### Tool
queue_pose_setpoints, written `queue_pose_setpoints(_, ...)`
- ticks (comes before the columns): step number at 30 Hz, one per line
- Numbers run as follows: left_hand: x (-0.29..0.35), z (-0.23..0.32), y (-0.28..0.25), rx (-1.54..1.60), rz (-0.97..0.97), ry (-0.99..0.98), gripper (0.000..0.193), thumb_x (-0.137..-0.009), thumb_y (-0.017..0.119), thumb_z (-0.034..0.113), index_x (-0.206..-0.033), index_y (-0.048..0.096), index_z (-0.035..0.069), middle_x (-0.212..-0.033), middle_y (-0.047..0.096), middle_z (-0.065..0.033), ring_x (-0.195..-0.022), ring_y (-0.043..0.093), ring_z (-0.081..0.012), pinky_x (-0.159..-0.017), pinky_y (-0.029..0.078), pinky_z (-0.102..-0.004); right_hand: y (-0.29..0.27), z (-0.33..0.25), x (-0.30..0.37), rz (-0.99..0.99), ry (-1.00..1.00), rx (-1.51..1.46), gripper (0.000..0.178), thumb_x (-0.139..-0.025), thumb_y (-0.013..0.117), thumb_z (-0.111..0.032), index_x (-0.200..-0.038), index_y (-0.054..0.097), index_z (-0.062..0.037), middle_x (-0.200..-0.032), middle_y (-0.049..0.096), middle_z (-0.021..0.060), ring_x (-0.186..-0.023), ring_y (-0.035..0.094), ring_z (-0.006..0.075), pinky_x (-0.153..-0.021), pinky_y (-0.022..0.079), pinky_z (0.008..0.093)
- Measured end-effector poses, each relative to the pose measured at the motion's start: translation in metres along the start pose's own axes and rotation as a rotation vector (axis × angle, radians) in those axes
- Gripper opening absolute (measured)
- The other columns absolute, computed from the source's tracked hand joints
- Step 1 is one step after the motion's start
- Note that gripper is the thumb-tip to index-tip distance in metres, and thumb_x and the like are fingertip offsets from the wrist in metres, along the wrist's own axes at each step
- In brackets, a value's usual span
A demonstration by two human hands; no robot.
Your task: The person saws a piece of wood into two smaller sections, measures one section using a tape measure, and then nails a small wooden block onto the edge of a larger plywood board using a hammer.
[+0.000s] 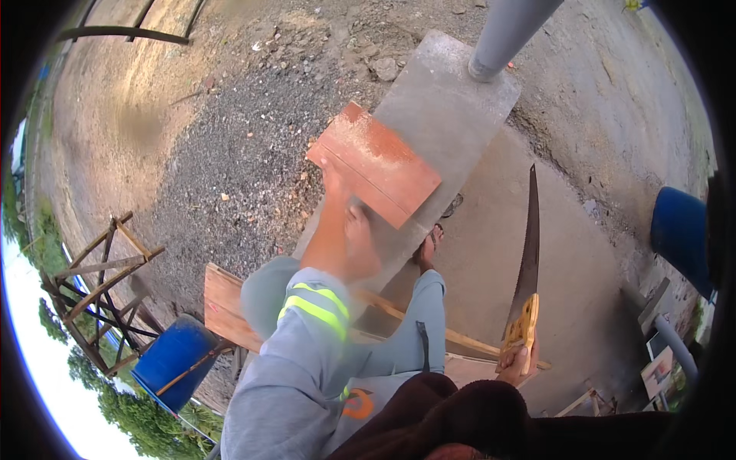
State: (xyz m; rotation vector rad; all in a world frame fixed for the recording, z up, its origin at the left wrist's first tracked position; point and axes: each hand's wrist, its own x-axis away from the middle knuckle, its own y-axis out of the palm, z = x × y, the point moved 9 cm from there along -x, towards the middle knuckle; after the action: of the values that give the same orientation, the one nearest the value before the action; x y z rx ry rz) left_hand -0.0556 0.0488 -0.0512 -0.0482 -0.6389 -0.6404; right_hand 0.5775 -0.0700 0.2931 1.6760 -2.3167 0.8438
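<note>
A reddish-brown wooden board point(379, 165) lies on the grey concrete strip, its left end jutting past the strip's edge over gravel. Pale sawdust is scattered on its far half, and a dark straight line runs along it. My left hand point(333, 178) grips the board's near left edge, its fingertips on top. A blurred bare shape beside that wrist looks like my left foot; I cannot tell if it presses on the board. Off to the right, my right hand point(515, 366) is closed around the yellow handle of a handsaw point(529, 253). The blade points up and away, apart from the board.
A grey post point(506, 38) rises from the strip's far end. Behind my left arm lies another plank point(230, 307), and a long wooden batten point(479, 345) passes near my legs. Blue drums point(175, 360) stand left and right. A wooden trestle frame point(103, 287) is at far left.
</note>
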Motion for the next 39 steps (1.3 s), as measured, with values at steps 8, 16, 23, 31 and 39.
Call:
queue_pose_setpoints(8,0.021,0.006,-0.087,-1.571,0.281,-0.24,0.062,-0.1,0.048,0.048,-0.136,0.054,-0.002,-0.137,0.054,-0.0289,-0.127,0.055,-0.037,-0.106,0.044,-0.0456,0.071,-0.084,-0.003,-0.366,-0.41,0.314,0.069,-0.095,0.052,-0.044,-0.138,0.051,0.0101,-0.07,0.06,0.0059,-0.058,0.057,0.0117,-0.056,0.047,0.0267)
queue_pose_setpoints(16,-0.026,0.189,-0.053,-1.422,-0.28,0.26,0.046,-0.097,0.052,0.042,-0.12,0.069,0.006,-0.126,0.065,-0.0214,-0.117,0.061,-0.0394,-0.099,0.047,-0.0486,0.249,-0.136,0.006,-0.807,-0.596,0.35,0.052,-0.091,0.058,-0.018,-0.137,0.055,0.0053,-0.127,0.067,0.0206,-0.095,0.07,0.0229,-0.082,0.054,0.0318)
queue_pose_setpoints(23,-0.004,0.128,-0.079,-1.143,-0.135,0.125,0.051,-0.099,0.047,0.045,-0.124,0.065,0.004,-0.124,0.066,-0.0232,-0.119,0.059,-0.0417,-0.102,0.044,-0.0485,0.382,-0.134,0.032,-0.968,-0.639,0.405,0.048,-0.094,0.056,-0.015,-0.138,0.055,0.005,-0.13,0.064,0.0191,-0.113,0.063,0.0255,-0.097,0.048,0.0356)
queue_pose_setpoints(31,-0.019,0.042,-0.095,-0.694,0.28,0.296,0.055,-0.103,0.037,0.049,-0.112,0.065,0.003,-0.114,0.065,-0.0286,-0.112,0.058,-0.0474,-0.094,0.044,-0.052,0.453,-0.083,0.003,-1.08,-0.569,0.489,0.047,-0.093,0.056,-0.013,-0.136,0.055,0.0064,-0.134,0.062,0.021,-0.122,0.06,0.0279,-0.102,0.046,0.0371)
queue_pose_setpoints(39,-0.016,0.022,-0.078,-0.673,0.438,0.159,0.045,-0.102,0.049,0.045,-0.095,0.063,0.002,-0.09,0.066,-0.0268,-0.089,0.062,-0.0494,-0.077,0.046,-0.0534,0.46,-0.07,-0.032,-1.151,-0.613,0.513,0.052,-0.091,0.063,-0.016,-0.138,0.054,0.0053,-0.132,0.062,0.0247,-0.117,0.066,0.0338,-0.094,0.053,0.0374)
